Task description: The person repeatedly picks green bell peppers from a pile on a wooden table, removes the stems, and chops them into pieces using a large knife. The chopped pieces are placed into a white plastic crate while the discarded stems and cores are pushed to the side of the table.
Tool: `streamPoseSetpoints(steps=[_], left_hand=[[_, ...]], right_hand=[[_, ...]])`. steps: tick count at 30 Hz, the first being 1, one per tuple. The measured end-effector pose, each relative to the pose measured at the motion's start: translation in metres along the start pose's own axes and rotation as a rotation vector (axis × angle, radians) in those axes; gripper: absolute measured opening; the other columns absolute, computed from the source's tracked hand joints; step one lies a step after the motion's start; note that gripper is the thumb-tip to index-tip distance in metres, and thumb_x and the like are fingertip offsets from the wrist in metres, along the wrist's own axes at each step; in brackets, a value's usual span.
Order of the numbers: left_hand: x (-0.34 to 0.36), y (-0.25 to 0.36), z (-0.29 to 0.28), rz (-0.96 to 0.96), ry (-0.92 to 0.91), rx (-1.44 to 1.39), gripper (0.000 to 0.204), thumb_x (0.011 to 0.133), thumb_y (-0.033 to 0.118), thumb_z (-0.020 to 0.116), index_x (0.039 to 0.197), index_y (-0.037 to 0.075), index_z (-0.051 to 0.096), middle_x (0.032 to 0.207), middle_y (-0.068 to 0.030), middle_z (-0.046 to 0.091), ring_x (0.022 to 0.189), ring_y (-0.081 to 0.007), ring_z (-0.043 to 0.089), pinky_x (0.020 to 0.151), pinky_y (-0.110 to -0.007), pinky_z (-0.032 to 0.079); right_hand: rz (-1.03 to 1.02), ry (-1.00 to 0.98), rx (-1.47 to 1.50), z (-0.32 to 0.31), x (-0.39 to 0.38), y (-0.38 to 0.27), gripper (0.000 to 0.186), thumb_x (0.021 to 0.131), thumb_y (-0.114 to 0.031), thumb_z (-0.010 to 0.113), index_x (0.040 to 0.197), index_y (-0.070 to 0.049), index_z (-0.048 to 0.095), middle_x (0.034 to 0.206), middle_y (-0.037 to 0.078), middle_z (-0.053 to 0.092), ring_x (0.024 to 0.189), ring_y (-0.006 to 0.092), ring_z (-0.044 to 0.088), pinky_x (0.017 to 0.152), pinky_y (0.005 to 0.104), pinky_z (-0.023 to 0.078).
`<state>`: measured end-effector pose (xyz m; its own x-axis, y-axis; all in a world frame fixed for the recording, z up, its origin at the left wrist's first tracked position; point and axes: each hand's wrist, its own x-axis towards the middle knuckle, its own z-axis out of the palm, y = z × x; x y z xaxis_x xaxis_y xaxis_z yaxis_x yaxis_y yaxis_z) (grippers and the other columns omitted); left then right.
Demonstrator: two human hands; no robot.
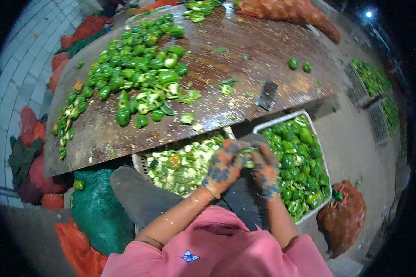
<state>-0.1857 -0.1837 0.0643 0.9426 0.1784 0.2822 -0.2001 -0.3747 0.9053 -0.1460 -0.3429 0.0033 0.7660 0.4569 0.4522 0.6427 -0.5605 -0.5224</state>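
Both my hands wear soiled gloves in orange and dark grey, and they meet over my lap. My left hand (225,167) is closed on a green pepper (249,162), which is mostly hidden by the fingers. From the other side my right hand (266,170) grips the same pepper. Left of the hands, under the table edge, a crate (141,167) holds pale cut pepper cores and scraps (182,167). Close by my right hand stands a white-rimmed crate (327,177) full of glossy green peppers (293,159), some of them opened.
A wooden table (208,99) spans the front, strewn with seeds. A heap of green peppers (138,64) covers its left part. A cleaver (267,95) lies at its near edge. Mesh sacks, one green (94,210) and one red (342,219), flank me. Crates (358,83) stand far right.
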Motion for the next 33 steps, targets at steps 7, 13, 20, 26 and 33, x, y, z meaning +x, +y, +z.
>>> streamPoseSetpoints(steps=[7, 13, 20, 26, 33], left_hand=[[0.051, -0.145, -0.145, -0.240, 0.552, 0.718, 0.027, 0.076, 0.016, 0.059, 0.100, 0.004, 0.059, 0.098, -0.0166, 0.058, 0.089, -0.0317, 0.056, 0.075, -0.039, 0.046], [0.111, -0.201, -0.196, -0.424, 0.213, 1.223, 0.046, 0.067, 0.030, 0.067, 0.105, 0.007, 0.056, 0.102, -0.0163, 0.055, 0.093, -0.0323, 0.056, 0.080, -0.040, 0.046], [0.116, -0.214, -0.226, -0.444, 0.100, 0.825, 0.056, 0.063, 0.033, 0.070, 0.109, 0.005, 0.055, 0.106, -0.0164, 0.057, 0.098, -0.0300, 0.055, 0.084, -0.037, 0.045], [0.037, -0.075, -0.104, -0.100, -0.136, 0.180, 0.054, 0.069, 0.014, 0.065, 0.118, 0.001, 0.048, 0.102, -0.0122, 0.053, 0.100, -0.0221, 0.051, 0.086, -0.034, 0.042], [-0.002, -0.031, -0.085, -0.133, -0.224, 0.121, 0.041, 0.065, 0.013, 0.073, 0.102, 0.005, 0.060, 0.092, -0.0088, 0.064, 0.084, -0.0168, 0.059, 0.073, -0.029, 0.046]], right_hand=[[0.556, 0.188, -0.246, -0.063, -0.149, 0.257, 0.052, 0.080, -0.019, 0.057, 0.125, 0.003, 0.044, 0.129, 0.014, 0.044, 0.118, 0.0278, 0.042, 0.100, 0.0356, 0.032], [0.591, 0.223, -0.400, -0.057, -0.124, 0.223, 0.044, 0.084, -0.022, 0.054, 0.122, 0.000, 0.048, 0.124, 0.013, 0.049, 0.113, 0.0254, 0.046, 0.094, 0.0353, 0.036], [0.607, 0.007, 0.740, 0.019, 0.090, -0.028, 0.043, 0.081, -0.018, 0.054, 0.121, -0.003, 0.050, 0.120, 0.011, 0.053, 0.111, 0.0210, 0.048, 0.094, 0.0308, 0.036], [0.098, -0.216, 1.107, 0.108, 0.120, -0.053, 0.047, 0.081, -0.014, 0.056, 0.126, -0.007, 0.042, 0.135, 0.012, 0.035, 0.119, 0.0235, 0.039, 0.098, 0.0327, 0.033], [-0.091, -0.346, 1.283, 0.087, 0.056, -0.034, 0.045, 0.072, -0.018, 0.057, 0.117, -0.012, 0.052, 0.137, 0.013, 0.034, 0.126, 0.0259, 0.033, 0.104, 0.0386, 0.026]])
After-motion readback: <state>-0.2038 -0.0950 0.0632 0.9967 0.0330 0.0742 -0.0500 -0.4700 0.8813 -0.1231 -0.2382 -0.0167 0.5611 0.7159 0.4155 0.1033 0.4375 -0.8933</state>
